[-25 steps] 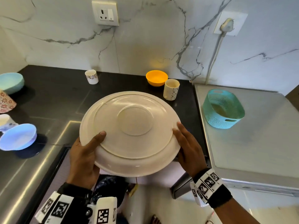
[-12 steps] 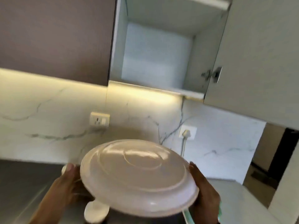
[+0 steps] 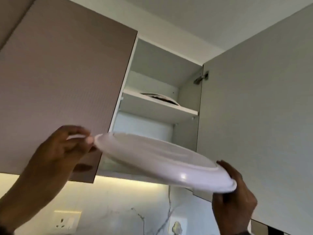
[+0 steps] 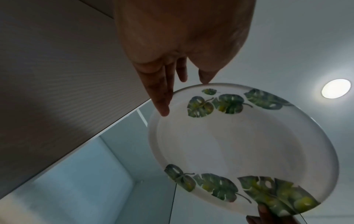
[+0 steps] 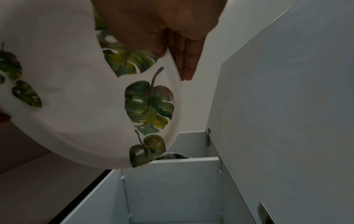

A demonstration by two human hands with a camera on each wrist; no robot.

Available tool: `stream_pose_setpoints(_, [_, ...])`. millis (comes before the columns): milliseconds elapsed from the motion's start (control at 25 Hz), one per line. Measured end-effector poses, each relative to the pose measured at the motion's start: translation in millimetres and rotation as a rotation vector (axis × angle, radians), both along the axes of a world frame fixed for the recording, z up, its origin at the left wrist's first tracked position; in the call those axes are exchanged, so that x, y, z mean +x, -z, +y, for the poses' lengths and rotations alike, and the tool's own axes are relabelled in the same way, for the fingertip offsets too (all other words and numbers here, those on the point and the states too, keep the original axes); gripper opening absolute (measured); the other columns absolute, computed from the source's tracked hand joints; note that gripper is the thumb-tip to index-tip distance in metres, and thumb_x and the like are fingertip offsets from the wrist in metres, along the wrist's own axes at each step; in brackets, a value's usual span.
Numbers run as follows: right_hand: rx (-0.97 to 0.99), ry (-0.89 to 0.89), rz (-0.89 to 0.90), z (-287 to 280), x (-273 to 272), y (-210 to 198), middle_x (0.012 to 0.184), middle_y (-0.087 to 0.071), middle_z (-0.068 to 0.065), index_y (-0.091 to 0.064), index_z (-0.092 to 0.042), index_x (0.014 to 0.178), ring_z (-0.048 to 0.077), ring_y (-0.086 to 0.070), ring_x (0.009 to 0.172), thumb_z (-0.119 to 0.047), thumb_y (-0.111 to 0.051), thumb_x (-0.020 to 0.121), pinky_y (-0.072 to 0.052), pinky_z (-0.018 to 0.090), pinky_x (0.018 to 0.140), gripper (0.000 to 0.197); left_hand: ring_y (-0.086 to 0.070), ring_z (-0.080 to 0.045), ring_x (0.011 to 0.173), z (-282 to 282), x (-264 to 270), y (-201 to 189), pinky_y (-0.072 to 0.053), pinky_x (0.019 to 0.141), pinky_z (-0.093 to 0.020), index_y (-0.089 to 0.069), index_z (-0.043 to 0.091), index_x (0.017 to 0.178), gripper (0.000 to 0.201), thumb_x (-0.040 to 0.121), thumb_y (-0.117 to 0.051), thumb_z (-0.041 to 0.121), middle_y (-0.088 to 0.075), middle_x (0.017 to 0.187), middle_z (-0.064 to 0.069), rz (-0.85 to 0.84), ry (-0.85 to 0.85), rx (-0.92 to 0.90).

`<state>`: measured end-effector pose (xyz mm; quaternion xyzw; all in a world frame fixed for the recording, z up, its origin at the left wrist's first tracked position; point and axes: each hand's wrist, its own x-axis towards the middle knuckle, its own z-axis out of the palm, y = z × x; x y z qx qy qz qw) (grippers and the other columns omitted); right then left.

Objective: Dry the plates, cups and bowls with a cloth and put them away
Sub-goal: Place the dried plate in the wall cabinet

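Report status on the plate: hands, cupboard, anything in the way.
Left hand and right hand grip opposite rims of the leaf-print plate, tilted before the open cupboard. Upper shelf holds another plate. Nothing blocking the lower opening.

Glossy white plate [image 3: 159,160], smooth, catching a bright glint on its rim, green leaf prints across its face. The closed cabinet door [image 3: 64,92] is matt taupe with a fine ribbed texture. The open door [image 3: 257,116] is smooth matt grey, with a metal hinge [image 3: 201,78]. The marble-look backsplash [image 3: 122,214] is smooth and veined.

White cupboard shelf [image 3: 157,107]; patterned plate [image 3: 160,98] lying on it.
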<state>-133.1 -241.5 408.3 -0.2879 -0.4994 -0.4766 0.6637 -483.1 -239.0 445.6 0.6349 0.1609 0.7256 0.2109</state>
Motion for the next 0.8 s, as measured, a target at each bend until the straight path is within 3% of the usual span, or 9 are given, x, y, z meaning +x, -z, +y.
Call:
stream_pose_setpoints(80, [0.066,0.019,0.040,-4,-15,-54,0.082,-0.072,0.009,-0.069,-0.006,0.107,0.025,-0.063,0.061,-0.014,-0.036,0.075,-0.039,0.018,0.063,0.047,-0.067,-0.005,0.106,-6,1,-33,-0.060,0.078,-0.041,-0.063,0.059,0.106,0.041,0.067,-0.071,0.070,-0.070,0.110,0.022,0.097,-0.017,0.077])
stream_pose_setpoints(160, [0.069,0.105,0.079,3,-13,-101,0.073,-0.069,0.015,-0.067,0.000,0.106,0.031,-0.059,0.049,-0.012,-0.039,0.082,-0.035,0.022,0.056,0.039,-0.055,0.008,0.118,3,1,-62,-0.050,0.100,-0.046,-0.046,0.053,0.133,0.060,0.077,-0.062,0.065,-0.059,0.128,0.028,0.179,-0.117,0.177])
stream_pose_setpoints(200, [0.111,0.145,0.093,6,-19,-110,0.069,-0.067,0.016,-0.067,0.000,0.106,0.031,-0.056,0.046,-0.010,-0.042,0.085,-0.034,0.022,0.056,0.034,-0.052,0.013,0.118,8,1,-77,-0.046,0.105,-0.046,-0.038,0.048,0.142,0.071,0.075,-0.059,0.060,-0.054,0.133,0.029,0.200,-0.156,0.187])
stream_pose_setpoints(320, [0.160,0.168,0.137,17,-20,-158,0.064,-0.064,0.017,-0.067,0.000,0.104,0.033,-0.055,0.046,0.005,-0.057,0.084,-0.034,0.025,0.057,0.023,-0.050,0.015,0.117,16,4,-111,-0.043,0.108,-0.038,-0.025,0.048,0.147,0.085,0.069,-0.058,0.053,-0.045,0.139,0.030,0.266,-0.220,0.260])
stream_pose_setpoints(440, [0.200,0.237,0.129,33,-22,-199,0.063,-0.064,0.017,-0.067,-0.004,0.102,0.036,-0.057,0.048,0.002,-0.055,0.083,-0.033,0.026,0.057,0.023,-0.041,0.012,0.128,28,16,-143,-0.033,0.109,-0.023,-0.018,0.045,0.150,0.085,0.075,-0.058,0.052,-0.037,0.137,0.036,0.348,-0.300,0.346])
stream_pose_setpoints(560, [0.242,0.256,0.164,52,-22,-230,0.066,-0.065,0.018,-0.067,-0.006,0.101,0.040,-0.058,0.052,0.002,-0.054,0.082,-0.031,0.028,0.056,0.025,-0.030,0.004,0.139,51,25,-172,-0.025,0.114,-0.026,-0.007,0.035,0.155,0.094,0.078,-0.055,0.061,-0.027,0.155,0.019,0.346,-0.327,0.340])
stream_pose_setpoints(680, [0.285,0.291,0.139,80,-18,-252,0.073,-0.069,0.014,-0.069,-0.009,0.103,0.039,-0.059,0.054,0.005,-0.055,0.077,-0.031,0.026,0.055,0.032,-0.021,0.005,0.140,84,37,-194,-0.020,0.117,-0.030,-0.005,0.032,0.156,0.101,0.077,-0.047,0.079,-0.019,0.159,0.018,0.336,-0.305,0.315])
stream_pose_setpoints(800, [0.293,0.335,0.086,111,-10,-266,0.081,-0.071,0.009,-0.070,-0.011,0.103,0.035,-0.061,0.055,0.006,-0.054,0.071,-0.030,0.023,0.054,0.040,-0.014,0.008,0.131,117,51,-205,-0.013,0.108,-0.022,-0.005,0.026,0.156,0.091,0.082,-0.036,0.071,-0.014,0.158,0.019,0.327,-0.370,0.277])
